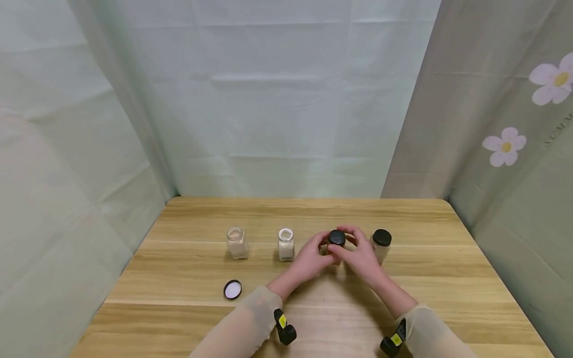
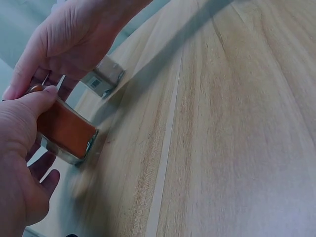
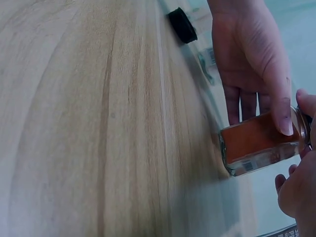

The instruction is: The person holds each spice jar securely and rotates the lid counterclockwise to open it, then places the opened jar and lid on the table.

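A square glass jar of orange-red powder (image 2: 66, 129) with a black lid (image 1: 337, 237) is between my two hands. My left hand (image 1: 310, 257) holds the jar's body, its thumb lying along the glass in the right wrist view. With thumb and fingers my right hand (image 1: 361, 254) grips around the lid at the top. In the wrist views the jar looks close to the tabletop; whether its base touches cannot be told. Just right of my right hand stands another jar with a black lid (image 1: 382, 237).
Left of my hands stand two lidless glass jars, one with white contents (image 1: 286, 248) and one with pale beige contents (image 1: 238, 246). A loose black-rimmed lid (image 1: 233, 289) lies on the wooden table (image 1: 179, 278), its white inside facing up. Curtains (image 1: 286, 99) surround the table's back and sides.
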Motion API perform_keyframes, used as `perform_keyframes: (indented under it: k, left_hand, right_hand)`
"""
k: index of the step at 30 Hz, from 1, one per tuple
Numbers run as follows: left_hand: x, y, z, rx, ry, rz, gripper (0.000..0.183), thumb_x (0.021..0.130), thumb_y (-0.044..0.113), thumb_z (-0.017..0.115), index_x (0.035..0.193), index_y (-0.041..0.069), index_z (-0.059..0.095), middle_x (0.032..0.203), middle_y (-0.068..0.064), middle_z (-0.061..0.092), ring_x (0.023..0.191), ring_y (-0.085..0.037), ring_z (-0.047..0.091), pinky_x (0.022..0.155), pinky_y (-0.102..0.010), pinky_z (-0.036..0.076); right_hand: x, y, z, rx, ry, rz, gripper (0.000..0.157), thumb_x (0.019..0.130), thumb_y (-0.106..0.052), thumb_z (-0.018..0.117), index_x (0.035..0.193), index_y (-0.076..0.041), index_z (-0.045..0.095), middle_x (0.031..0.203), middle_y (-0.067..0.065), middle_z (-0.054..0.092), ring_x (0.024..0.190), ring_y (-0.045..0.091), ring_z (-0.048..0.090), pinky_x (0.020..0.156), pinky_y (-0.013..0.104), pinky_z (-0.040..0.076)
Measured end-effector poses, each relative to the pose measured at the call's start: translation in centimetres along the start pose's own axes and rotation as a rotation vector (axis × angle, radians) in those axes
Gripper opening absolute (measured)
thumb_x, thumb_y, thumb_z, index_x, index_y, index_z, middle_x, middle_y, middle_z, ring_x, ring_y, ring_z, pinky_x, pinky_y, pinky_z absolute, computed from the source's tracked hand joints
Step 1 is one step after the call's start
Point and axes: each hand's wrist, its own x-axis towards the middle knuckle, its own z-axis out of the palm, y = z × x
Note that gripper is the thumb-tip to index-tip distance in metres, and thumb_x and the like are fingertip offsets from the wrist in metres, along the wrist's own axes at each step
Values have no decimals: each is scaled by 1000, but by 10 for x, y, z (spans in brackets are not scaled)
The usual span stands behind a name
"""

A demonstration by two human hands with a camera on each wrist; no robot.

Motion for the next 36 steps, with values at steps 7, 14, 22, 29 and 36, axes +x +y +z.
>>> perform_keyframes:
  k: [7,14,22,29,36]
  left_hand:
    - [3,-2,1,-22,6,15,62,88,31,82,142,13,57,128,0,65,123,-20,58,108,-44,43]
    - [5,-4,1,13,15,10,55,89,35,81,138,18,63,122,6,67,120,-17,60,103,-41,47]
    - [7,-4,-1,49,6,57,47,89,36,81,133,24,68,115,13,69,119,-12,59,104,-40,46]
    - [8,-4,-2,92,-3,92,43,90,35,81,130,23,70,111,12,70,116,-11,60,104,-40,46]
    - [8,-2,-3,109,-12,110,42,91,36,79,130,22,70,111,11,70,116,-12,61,103,-42,47]
  right_hand:
    - [2,0,2,4,29,-17,58,86,-27,86,133,-9,59,142,11,50,135,40,45,109,58,38]
    - [-2,-9,3,9,35,-17,53,89,-18,83,134,-4,59,141,15,48,134,41,44,109,61,37]
    - [-11,-33,3,-48,42,-83,46,89,-10,81,130,2,63,132,18,55,129,41,46,109,64,34]
    - [-14,-39,3,-106,45,-131,43,90,-10,80,128,2,65,129,18,57,127,37,46,110,62,33]
    - [-14,-39,2,-130,44,-143,43,90,-10,80,129,3,65,130,19,58,127,38,46,110,61,34]
